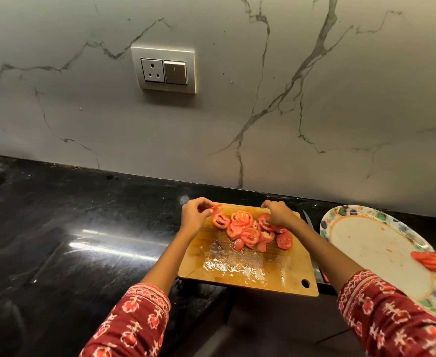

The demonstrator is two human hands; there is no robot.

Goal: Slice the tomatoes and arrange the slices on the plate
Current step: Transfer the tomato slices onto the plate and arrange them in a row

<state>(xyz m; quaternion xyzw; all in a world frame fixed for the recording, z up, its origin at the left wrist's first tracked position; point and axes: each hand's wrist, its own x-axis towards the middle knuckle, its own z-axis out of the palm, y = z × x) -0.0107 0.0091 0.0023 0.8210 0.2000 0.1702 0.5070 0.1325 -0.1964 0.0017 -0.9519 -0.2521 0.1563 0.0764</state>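
A pile of red tomato slices (250,231) lies on the far half of a wet wooden cutting board (247,269). My left hand (195,213) is at the board's far left corner and pinches a thin tomato slice (215,207) between its fingertips. My right hand (276,213) reaches into the right side of the pile, fingers curled on a slice (267,222). To the right stands a patterned plate (374,246) with a fanned row of tomato slices (433,261) on its near right rim.
A knife (314,253) lies on the black counter (83,228) between board and plate, mostly hidden by my right forearm. A marble wall with a socket and switch (164,69) rises behind. The board's near edge overhangs the counter front.
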